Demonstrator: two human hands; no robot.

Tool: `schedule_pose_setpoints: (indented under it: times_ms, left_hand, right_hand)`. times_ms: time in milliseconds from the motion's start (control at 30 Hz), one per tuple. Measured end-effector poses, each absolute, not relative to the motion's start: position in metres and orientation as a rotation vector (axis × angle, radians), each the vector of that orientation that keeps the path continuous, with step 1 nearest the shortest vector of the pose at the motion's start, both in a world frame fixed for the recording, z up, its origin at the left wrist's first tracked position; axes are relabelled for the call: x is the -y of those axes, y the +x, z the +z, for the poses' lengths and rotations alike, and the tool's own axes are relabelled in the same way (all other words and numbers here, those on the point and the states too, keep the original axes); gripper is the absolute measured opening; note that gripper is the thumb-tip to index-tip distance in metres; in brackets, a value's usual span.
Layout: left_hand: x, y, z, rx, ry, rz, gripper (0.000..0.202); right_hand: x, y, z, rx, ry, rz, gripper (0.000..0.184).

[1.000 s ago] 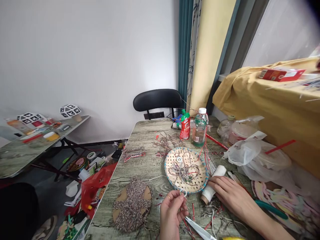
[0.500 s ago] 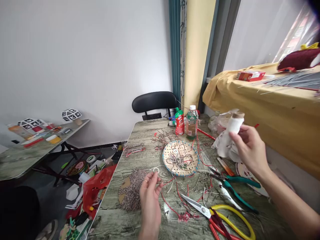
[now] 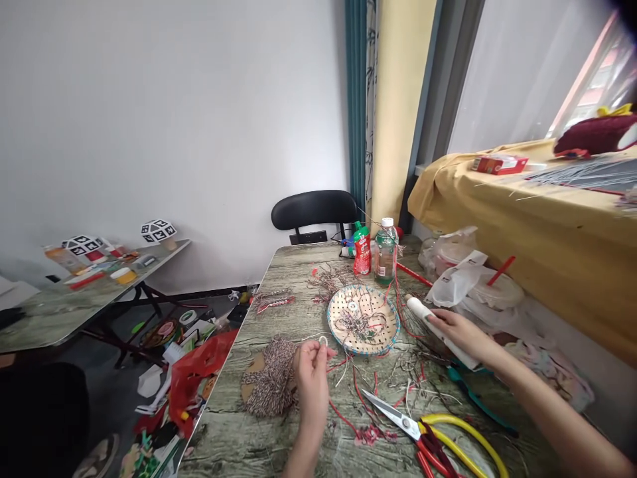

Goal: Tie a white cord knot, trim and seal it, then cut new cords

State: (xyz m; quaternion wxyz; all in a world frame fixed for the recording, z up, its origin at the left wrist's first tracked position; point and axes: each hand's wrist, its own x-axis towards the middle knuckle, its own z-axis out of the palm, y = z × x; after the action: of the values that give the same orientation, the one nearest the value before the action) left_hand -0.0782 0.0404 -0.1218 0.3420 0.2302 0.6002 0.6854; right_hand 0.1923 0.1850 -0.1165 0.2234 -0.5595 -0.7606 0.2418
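Note:
My left hand (image 3: 312,375) is closed in a pinch on a small white ring (image 3: 323,341) with white string on it, just above the table between the twine bundle (image 3: 273,375) and the woven tray (image 3: 363,320). My right hand (image 3: 460,332) is wrapped round a white spool of string (image 3: 426,317), held low and lying almost flat on the table to the right of the tray. The round woven tray has a blue rim and holds tangled red and brown cord. Scissors (image 3: 398,418) lie open in front of me.
Two bottles (image 3: 383,255) stand behind the tray. Plastic bags and lidded cups (image 3: 478,282) sit at the right. Green-handled pliers (image 3: 472,395) and a yellow loop (image 3: 462,431) lie near the front. A black chair (image 3: 313,209) stands at the table's far end. Floor clutter lies left.
My right hand lifted the white spool off the table up to the right, then brought it back down beside the tray. My left hand moved left of the tray, pinching the ring throughout.

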Motion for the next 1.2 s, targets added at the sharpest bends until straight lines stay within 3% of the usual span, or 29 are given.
schedule_pose_setpoints:
  times_ms: [300, 533, 667, 867, 1033, 1200]
  left_hand:
    - [-0.07, -0.128, -0.136, -2.018, 0.877, 1.514, 0.025]
    - [-0.103, -0.129, -0.146, -2.311, 1.269, 0.964, 0.03]
    - [-0.116, -0.121, -0.156, -2.365, 1.291, 0.821, 0.033]
    - [-0.124, -0.15, -0.14, -2.28, 1.242, 0.899, 0.033]
    - [-0.131, -0.177, -0.118, -2.112, 1.168, 1.131, 0.033]
    - [-0.133, -0.175, -0.117, -1.925, 1.095, 1.403, 0.033]
  right_hand:
    - [-0.192, 0.191, -0.148, 2.287, -1.611, 0.307, 0.022]
    - [-0.158, 0.157, -0.115, 2.289, -1.66, -0.058, 0.026]
    - [-0.138, 0.13, -0.095, 2.333, -1.539, -0.075, 0.028]
    - [-0.136, 0.112, -0.081, 2.354, -1.394, 0.06, 0.025]
    - [-0.135, 0.074, -0.079, 2.494, -1.166, 0.202, 0.02]
    - [-0.133, -0.001, -0.097, 2.689, -0.999, 0.143, 0.018]
